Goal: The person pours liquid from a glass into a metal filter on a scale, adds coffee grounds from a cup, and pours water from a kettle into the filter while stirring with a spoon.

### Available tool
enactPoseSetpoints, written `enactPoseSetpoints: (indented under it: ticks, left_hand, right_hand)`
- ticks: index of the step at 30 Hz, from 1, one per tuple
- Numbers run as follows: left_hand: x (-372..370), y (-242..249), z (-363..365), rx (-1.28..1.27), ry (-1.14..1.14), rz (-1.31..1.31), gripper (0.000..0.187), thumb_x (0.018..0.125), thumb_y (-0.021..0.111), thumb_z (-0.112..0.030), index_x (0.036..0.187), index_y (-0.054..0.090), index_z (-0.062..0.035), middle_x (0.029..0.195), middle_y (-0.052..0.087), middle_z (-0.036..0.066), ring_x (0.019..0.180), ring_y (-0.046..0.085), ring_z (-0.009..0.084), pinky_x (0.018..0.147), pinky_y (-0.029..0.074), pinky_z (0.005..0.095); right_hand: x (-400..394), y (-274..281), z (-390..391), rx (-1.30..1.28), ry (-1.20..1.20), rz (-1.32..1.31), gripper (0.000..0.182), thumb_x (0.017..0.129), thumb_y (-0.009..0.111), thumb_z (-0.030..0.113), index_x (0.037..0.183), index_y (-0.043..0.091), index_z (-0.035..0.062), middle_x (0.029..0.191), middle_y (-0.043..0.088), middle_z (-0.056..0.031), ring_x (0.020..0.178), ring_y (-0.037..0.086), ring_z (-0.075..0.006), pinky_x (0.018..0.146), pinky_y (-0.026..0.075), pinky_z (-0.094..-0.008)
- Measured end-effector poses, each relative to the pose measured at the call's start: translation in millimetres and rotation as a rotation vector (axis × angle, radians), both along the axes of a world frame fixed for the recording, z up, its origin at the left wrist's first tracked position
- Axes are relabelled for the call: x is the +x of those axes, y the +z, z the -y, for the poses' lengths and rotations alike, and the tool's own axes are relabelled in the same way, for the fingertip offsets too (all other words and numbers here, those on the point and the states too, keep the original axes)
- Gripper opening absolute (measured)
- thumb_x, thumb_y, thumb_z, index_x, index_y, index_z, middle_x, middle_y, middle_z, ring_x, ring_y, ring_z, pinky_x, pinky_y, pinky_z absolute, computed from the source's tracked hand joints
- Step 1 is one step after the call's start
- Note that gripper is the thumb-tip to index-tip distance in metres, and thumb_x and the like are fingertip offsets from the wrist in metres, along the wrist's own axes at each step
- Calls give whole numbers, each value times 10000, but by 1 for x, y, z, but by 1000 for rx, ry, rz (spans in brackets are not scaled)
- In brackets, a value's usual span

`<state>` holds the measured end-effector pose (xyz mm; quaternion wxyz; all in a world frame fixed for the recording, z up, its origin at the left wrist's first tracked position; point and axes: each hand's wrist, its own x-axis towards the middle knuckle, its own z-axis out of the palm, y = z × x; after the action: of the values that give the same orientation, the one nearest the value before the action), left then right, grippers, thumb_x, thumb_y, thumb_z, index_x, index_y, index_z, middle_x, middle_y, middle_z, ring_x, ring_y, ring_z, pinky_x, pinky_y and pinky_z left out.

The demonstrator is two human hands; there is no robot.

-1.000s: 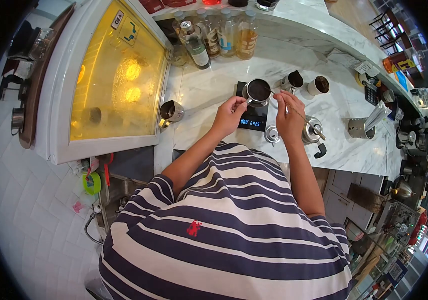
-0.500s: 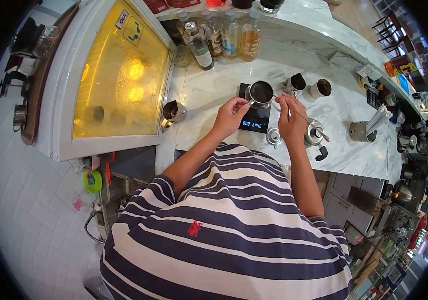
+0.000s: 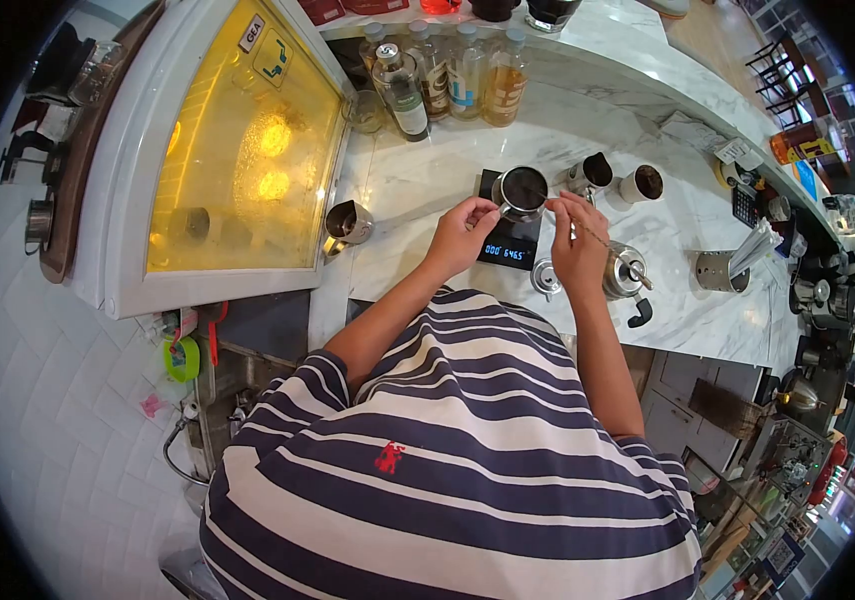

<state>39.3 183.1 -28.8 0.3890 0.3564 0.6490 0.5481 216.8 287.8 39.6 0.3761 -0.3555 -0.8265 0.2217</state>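
A steel pitcher [image 3: 521, 189] of dark liquid stands on a black digital scale [image 3: 510, 249] with a lit display. My left hand [image 3: 462, 233] pinches the pitcher's handle at its left side. My right hand [image 3: 578, 243] holds a long thin spoon [image 3: 603, 243], its far end at the pitcher's right rim, its handle running back over a steel kettle [image 3: 624, 272]. Both hands rest over the white marble counter [image 3: 418, 180].
A steel jug [image 3: 349, 222] sits left of the scale, two cups [image 3: 638, 183] behind it, a steel cylinder with utensils [image 3: 719, 270] at the right. Several bottles [image 3: 453, 75] line the back. A yellow-lit cabinet [image 3: 238, 150] stands at the left. A kettle lid [image 3: 546, 275] lies by the scale.
The spoon's tip has lifted from inside the pitcher to its right rim. My right hand shifted slightly; the scale reading crept upward. My left hand stays on the handle.
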Motion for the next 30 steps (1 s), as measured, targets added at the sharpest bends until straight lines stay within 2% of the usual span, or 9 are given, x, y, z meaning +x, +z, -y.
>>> enactPoseSetpoints:
  ticks: [2, 7, 10, 17, 21, 30]
  left_hand:
    - [0, 0, -1, 11, 16, 5, 213, 974, 693, -195, 1088, 698, -15, 924, 716, 39, 855, 638, 125, 806, 516, 289]
    - [0, -2, 2, 33, 14, -6, 214, 975, 693, -202, 1083, 701, -17, 928, 721, 45, 853, 646, 134, 812, 520, 294]
    - [-4, 1, 4, -4, -18, -46, 202, 1011, 658, -174, 1137, 680, -19, 951, 707, 31, 902, 654, 111, 828, 506, 267]
    - [0, 1, 3, -20, -27, -18, 206, 1011, 657, -177, 1141, 678, -19, 958, 709, 33, 898, 652, 113, 828, 507, 267]
    - [-1, -2, 2, 4, -26, -25, 209, 1013, 657, -179, 1140, 675, -14, 956, 708, 36, 897, 652, 114, 822, 508, 267]
    - [4, -9, -2, -8, -41, 19, 217, 1012, 658, -172, 1144, 661, 1, 948, 703, 45, 897, 654, 116, 827, 509, 265]
  right_hand:
    - [-9, 3, 4, 3, 7, 1, 154, 1015, 621, 159, 994, 753, 82, 1071, 758, -106, 1091, 693, -289, 968, 453, -408]
    - [-5, -3, -11, 0, -7, -6, 132, 997, 627, 131, 1005, 747, 78, 1035, 754, -67, 1118, 681, -258, 976, 418, -426]
    - [3, -1, -6, -3, -19, -12, 144, 1000, 619, 134, 994, 749, 74, 1041, 755, -60, 1113, 681, -255, 987, 415, -424]
    - [-12, -1, 1, 29, -3, -22, 163, 1015, 619, 137, 978, 767, 78, 1053, 760, -100, 1087, 692, -270, 985, 452, -391]
    - [1, 1, -5, 5, -34, -28, 134, 988, 631, 114, 1003, 754, 65, 1018, 756, -69, 1110, 682, -256, 981, 413, -416]
    - [-8, -6, -2, -50, -23, -25, 168, 1015, 610, 153, 1017, 756, 69, 1049, 751, -99, 1107, 678, -271, 991, 418, -421]
